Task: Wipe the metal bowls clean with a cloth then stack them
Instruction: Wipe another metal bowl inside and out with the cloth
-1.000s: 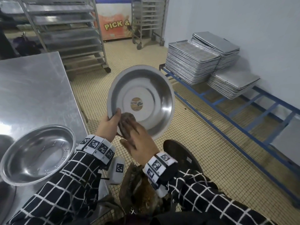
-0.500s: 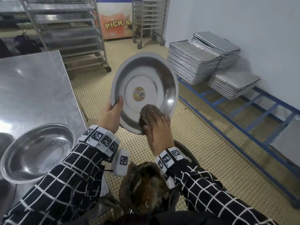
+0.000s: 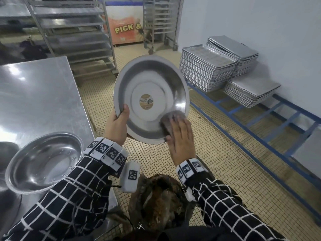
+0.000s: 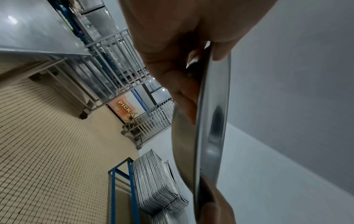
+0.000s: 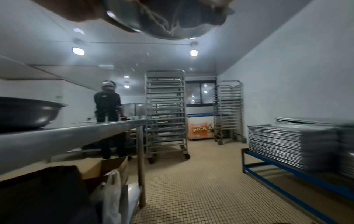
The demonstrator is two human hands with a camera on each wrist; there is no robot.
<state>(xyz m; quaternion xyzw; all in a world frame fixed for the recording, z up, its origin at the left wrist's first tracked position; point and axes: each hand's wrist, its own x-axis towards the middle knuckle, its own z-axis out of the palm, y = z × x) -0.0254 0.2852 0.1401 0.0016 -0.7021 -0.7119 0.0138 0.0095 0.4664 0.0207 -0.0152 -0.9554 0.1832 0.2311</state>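
Gripping the bowl (image 3: 151, 100), left hand (image 3: 116, 126); right hand (image 3: 180, 140) flat, pressing cloth (image 3: 171, 119).

"PICK &" on orange chest freezer (image 3: 125, 32)

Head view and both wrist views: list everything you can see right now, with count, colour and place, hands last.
Held bowl: one, steel, tilted up above the floor, round sticker at its centre.
Cloth: one, grey-brown, pressed on the held bowl's lower right inside.
Second bowl: one, steel, upright on the table's near end.
Table: one, steel, left.
Baking trays: three stacks, silver, on a blue frame by the right wall.
Tray racks: at least two, steel, wheeled, at the back.
Chest freezer: one, orange front, far wall.
Another person: one, dark clothes, behind the table.
Left hand: grips the held bowl's rim.
Right hand: flat on the cloth.
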